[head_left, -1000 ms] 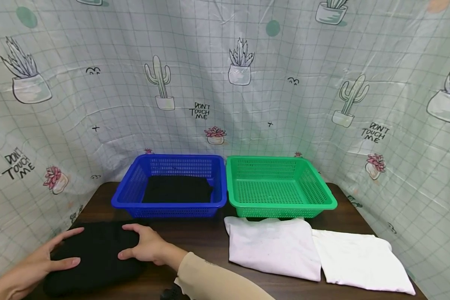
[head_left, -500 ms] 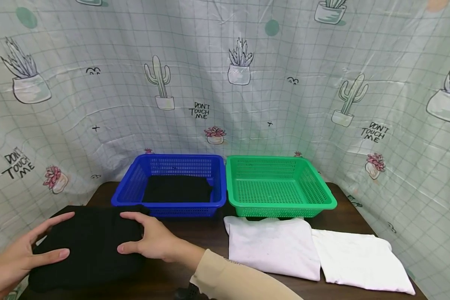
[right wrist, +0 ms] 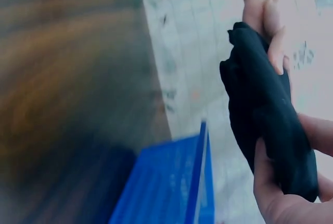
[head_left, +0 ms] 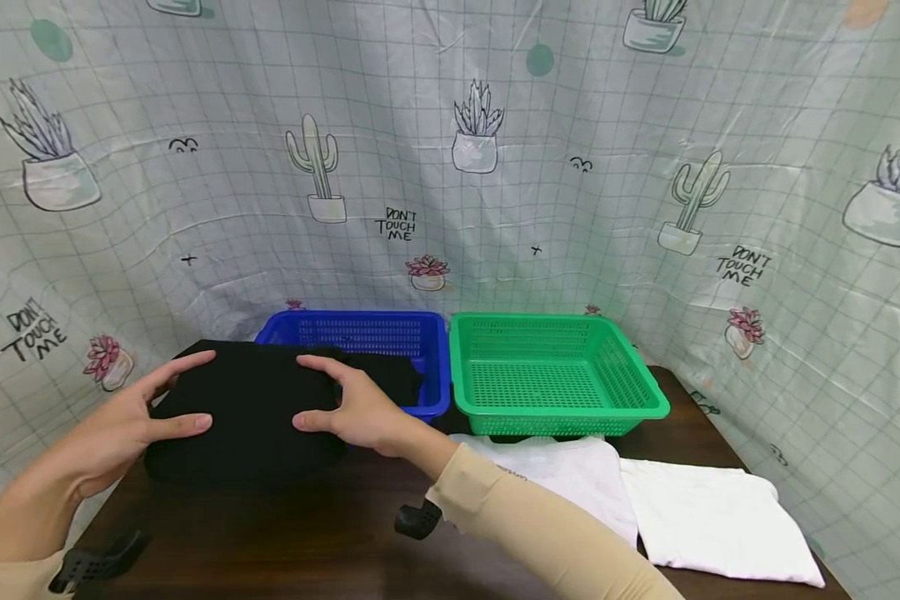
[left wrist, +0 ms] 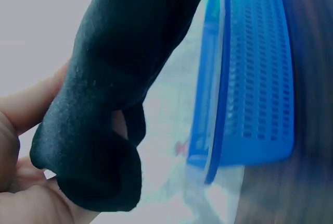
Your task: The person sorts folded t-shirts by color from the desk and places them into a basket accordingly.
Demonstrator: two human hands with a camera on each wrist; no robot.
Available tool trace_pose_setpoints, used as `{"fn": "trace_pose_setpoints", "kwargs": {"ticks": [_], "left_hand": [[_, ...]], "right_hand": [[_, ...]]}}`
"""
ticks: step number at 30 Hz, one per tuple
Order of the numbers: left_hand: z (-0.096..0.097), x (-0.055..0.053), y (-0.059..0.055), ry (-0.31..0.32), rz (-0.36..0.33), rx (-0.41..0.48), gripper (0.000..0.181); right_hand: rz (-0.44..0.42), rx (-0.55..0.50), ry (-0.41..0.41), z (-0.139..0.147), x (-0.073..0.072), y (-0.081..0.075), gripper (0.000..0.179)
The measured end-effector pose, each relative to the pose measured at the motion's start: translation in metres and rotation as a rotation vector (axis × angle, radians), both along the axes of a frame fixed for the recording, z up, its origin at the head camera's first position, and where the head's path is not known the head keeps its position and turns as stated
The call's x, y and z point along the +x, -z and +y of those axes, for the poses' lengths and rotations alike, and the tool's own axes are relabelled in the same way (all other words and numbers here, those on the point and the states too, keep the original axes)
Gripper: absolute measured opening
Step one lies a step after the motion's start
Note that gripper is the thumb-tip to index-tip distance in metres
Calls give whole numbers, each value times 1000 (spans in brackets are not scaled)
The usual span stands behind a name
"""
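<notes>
- The left hand (head_left: 123, 427), left of centre in the head view, has thumb and index finger set well apart on the folded black cloth (head_left: 247, 408), gripping its left edge between thumb and fingers.
- The right hand (head_left: 363, 410) does the same at the cloth's right edge — thumb low, index finger along the top; in the right wrist view its thumb lies on one face and fingers on the other, at lower right.
- How the remaining fingers lie under the cloth cannot be fully told.
- The cloth hangs between both hands, off the dark table (head_left: 270, 542), hiding the front left of the blue basket (head_left: 437, 367) in the head view.
- Behind the right hand, another black cloth (head_left: 393, 375) lies in that basket.
- Black wrist devices (head_left: 417, 518) and beige sleeves (head_left: 555, 529) show below the hands.
- Right of the blue basket — just beside it — sits the green basket (head_left: 562, 412).
- At lower right lie two folded white cloths (head_left: 727, 521), the left one partly behind the right arm.
- A grid-patterned curtain (head_left: 397, 83) with plant drawings fills the upper frame.
</notes>
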State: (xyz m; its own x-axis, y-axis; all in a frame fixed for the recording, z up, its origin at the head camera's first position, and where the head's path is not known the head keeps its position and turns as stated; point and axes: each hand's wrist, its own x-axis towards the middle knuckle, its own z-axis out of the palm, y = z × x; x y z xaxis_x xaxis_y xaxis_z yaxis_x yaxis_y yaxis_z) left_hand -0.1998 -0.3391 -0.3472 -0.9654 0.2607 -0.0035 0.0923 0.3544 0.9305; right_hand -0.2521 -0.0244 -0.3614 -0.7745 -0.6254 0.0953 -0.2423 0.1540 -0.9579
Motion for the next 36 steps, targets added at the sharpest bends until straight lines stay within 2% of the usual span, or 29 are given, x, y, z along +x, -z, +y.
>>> {"fn": "trace_pose_setpoints", "kwargs": {"ticks": [3,8,10,14,19,23,27,32,36], "left_hand": [[18,-19,-8,22,-13,25,86],[43,-52,-15,47,-31,23,91],[50,-65,-16,60,-43,37,92],[63,-89,-14,87,-62,51,94],[75,-115,-3,87,-60,75,94],[79,-130,10,73,-51,80,92],[83,-142,23,49,-65,75,91],[86,-153,38,37,-68,64,91],[86,-158,46,36,-82,45,91]], "right_hand": [[47,37,47,12,-15,-4,76],[36,37,101,30,-39,-4,75],[6,17,113,37,-49,-3,75],[-17,0,144,50,-67,2,74],[-11,-2,190,58,-89,16,73],[-26,3,225,56,-104,30,72],[-45,13,250,54,-113,42,72],[-68,22,279,55,-120,52,72],[-90,26,288,53,-125,59,71]]}}
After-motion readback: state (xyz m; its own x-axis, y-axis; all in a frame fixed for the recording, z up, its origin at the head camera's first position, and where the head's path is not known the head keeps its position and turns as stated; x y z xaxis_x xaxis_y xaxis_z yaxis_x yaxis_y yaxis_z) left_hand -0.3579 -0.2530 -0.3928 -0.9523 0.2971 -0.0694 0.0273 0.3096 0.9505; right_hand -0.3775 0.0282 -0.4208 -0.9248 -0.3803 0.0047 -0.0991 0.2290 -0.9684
